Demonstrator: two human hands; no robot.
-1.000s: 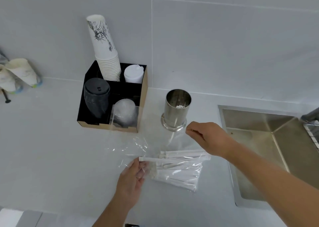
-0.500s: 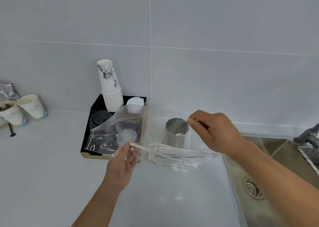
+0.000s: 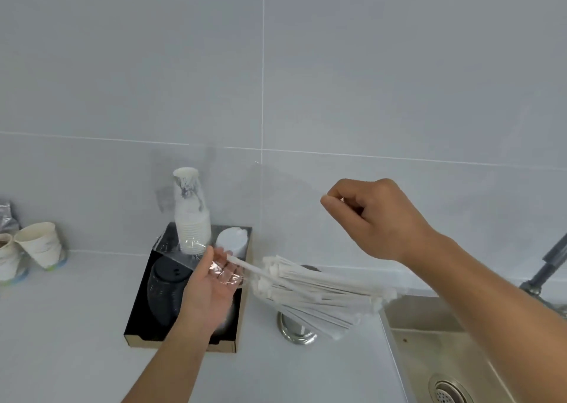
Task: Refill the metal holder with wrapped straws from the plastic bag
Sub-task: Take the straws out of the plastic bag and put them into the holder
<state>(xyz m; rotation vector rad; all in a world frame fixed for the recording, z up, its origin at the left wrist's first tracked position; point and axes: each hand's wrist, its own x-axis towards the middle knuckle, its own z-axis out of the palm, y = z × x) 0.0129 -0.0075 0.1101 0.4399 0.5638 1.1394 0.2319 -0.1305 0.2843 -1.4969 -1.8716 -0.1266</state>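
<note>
A clear plastic bag (image 3: 285, 206) hangs in the air between my hands, with a bundle of white wrapped straws (image 3: 310, 292) lying slanted in its bottom. My right hand (image 3: 372, 218) pinches the bag's upper right edge, held high. My left hand (image 3: 211, 283) grips the bag's lower left side, where one straw end pokes toward my fingers. The metal holder (image 3: 296, 330) stands on the counter behind the bag; only its base and a bit of its rim show.
A black cardboard organizer (image 3: 159, 329) with a paper cup stack (image 3: 190, 215), white lids (image 3: 231, 241) and black lids (image 3: 165, 283) sits left of the holder. Two used paper cups (image 3: 40, 244) stand at far left. A steel sink (image 3: 454, 359) and faucet (image 3: 549, 264) are right.
Both hands lifted the bag of straws off the counter and higher. My right hand rose well above my left, tilting the bundle in front of the holder.
</note>
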